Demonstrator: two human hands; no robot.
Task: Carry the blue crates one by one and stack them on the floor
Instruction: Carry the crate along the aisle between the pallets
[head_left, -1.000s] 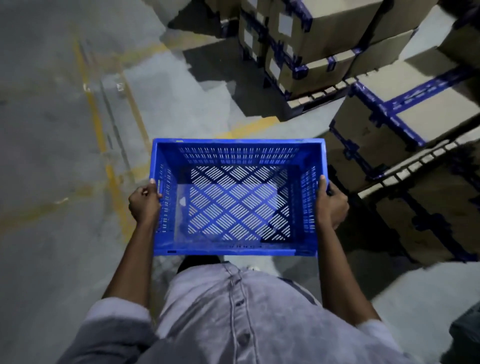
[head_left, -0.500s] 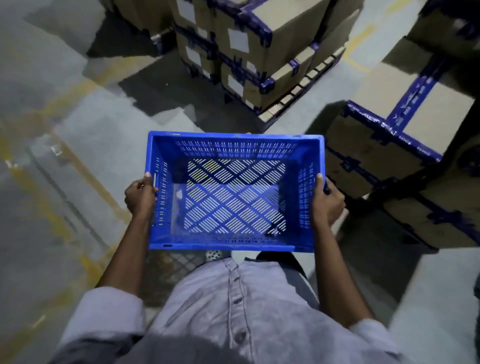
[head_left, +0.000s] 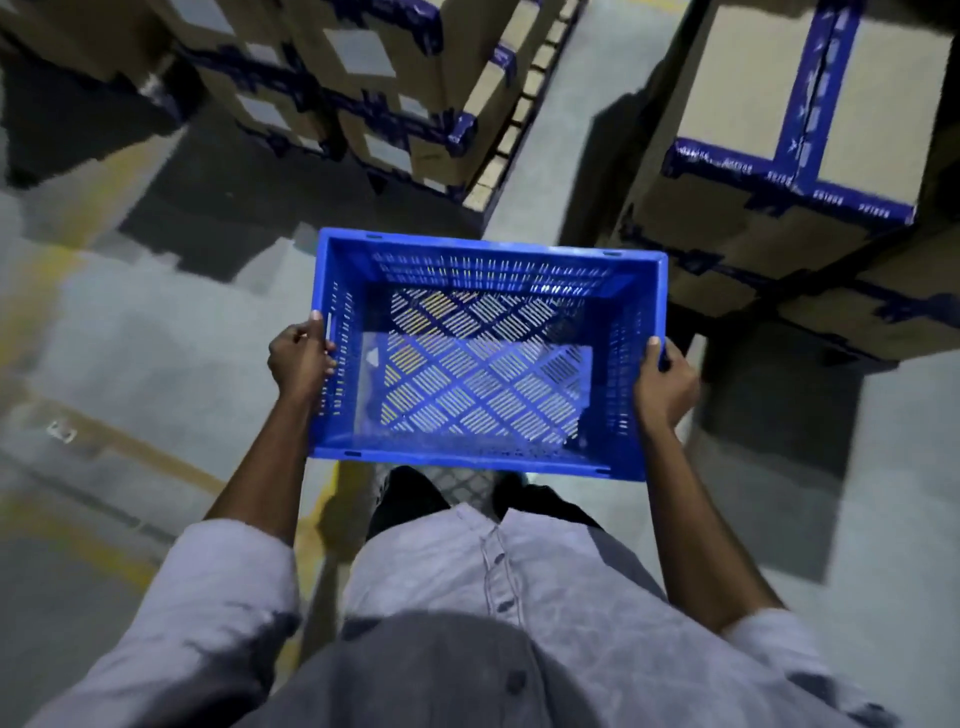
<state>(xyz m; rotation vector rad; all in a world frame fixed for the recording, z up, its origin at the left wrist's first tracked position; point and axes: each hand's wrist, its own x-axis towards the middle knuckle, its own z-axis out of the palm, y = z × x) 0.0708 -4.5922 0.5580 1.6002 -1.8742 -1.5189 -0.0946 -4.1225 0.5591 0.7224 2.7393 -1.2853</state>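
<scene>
Clenched round the left end wall of the blue crate (head_left: 483, 462), the left grip (head_left: 300, 358) has its thumb up on the rim beside the handle slot. The right grip (head_left: 667, 382) grasps the opposite end wall the same way. Between them the crate hangs level in the air in front of the person's waist, open side up, well above the grey floor (head_left: 156, 338), which shows through its slotted base. Tall cardboard boxes (head_left: 753, 119) bound in blue tape stand just past the crate's far right corner. More taped boxes (head_left: 374, 67) sit on a wooden pallet (head_left: 519, 114) ahead to the left. A yellow line (head_left: 98, 208) crosses the floor.
</scene>
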